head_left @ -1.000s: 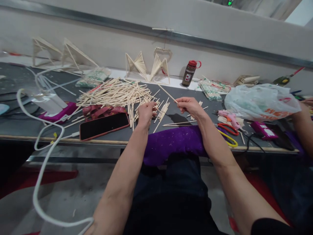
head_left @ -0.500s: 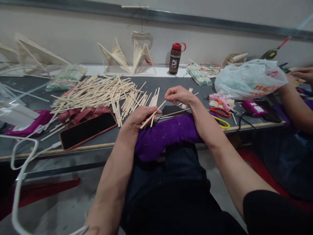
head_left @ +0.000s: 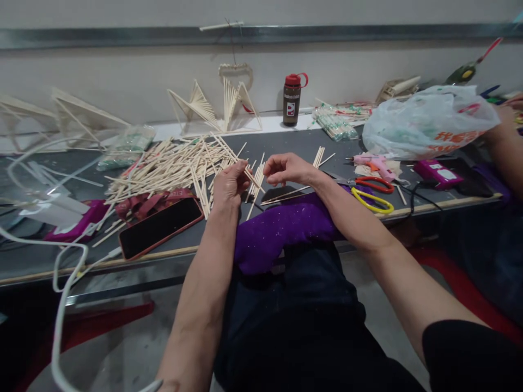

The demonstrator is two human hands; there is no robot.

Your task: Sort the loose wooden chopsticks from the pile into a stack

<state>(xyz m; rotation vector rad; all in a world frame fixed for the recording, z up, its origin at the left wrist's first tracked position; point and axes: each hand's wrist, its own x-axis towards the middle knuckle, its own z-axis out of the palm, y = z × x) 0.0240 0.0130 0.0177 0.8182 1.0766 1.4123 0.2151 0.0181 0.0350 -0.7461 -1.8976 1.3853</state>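
Observation:
My left hand (head_left: 232, 182) is closed in a pinch on a thin wooden stick (head_left: 256, 185), which slants down to the right. To its right, my right hand (head_left: 288, 169) is curled with thumb and forefinger apart, and I see nothing between them. Short rows of loose sticks (head_left: 255, 202) lie on the dark table under and between the hands. A large heap of sticks (head_left: 163, 166) spreads to the left. Below my hands a purple cloth (head_left: 281, 228) hangs over the table edge.
A phone (head_left: 161, 227) and white cables lie at left. Scissors with yellow (head_left: 372, 201) and red handles, a pink glue gun (head_left: 378, 163) and a plastic bag (head_left: 429, 122) lie at right. Behind stand a bottle (head_left: 291, 100) and stick models (head_left: 196, 106). Another person's arm (head_left: 506, 136) shows far right.
The stick between my hands now slants the other way, down to the right. My right fingers have come off its end and parted. My left hand has turned more upright, and the view has shifted slightly.

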